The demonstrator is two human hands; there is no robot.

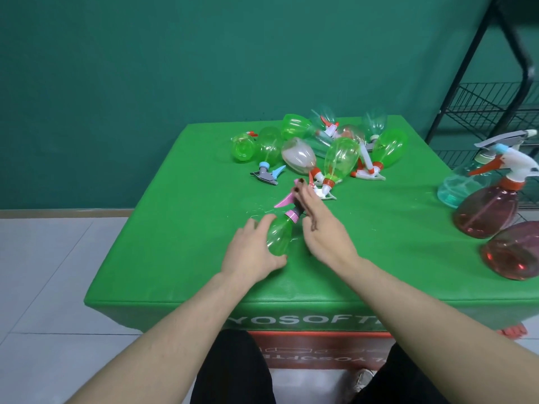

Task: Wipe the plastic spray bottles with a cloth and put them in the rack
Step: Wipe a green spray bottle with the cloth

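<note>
A green plastic spray bottle [280, 237] with a pink trigger head [287, 201] lies tilted near the middle of the green table [175, 243]. My left hand [253, 252] grips its body from the left. My right hand [320, 231] is at the bottle's neck and head, fingers stretched along them. It holds a small dark brown cloth [313, 224] against the head, and most of the cloth is hidden under the hand. A pile of several green, clear and pinkish spray bottles [341, 156] lies at the table's far side. The black wire rack [495, 106] stands at the right.
At the table's right edge stand two red-tinted bottles [487, 212] and a teal one [458, 185], close to the rack. A loose grey and blue spray head [267, 173] lies left of the pile. White floor tiles lie to the left, and a green wall behind.
</note>
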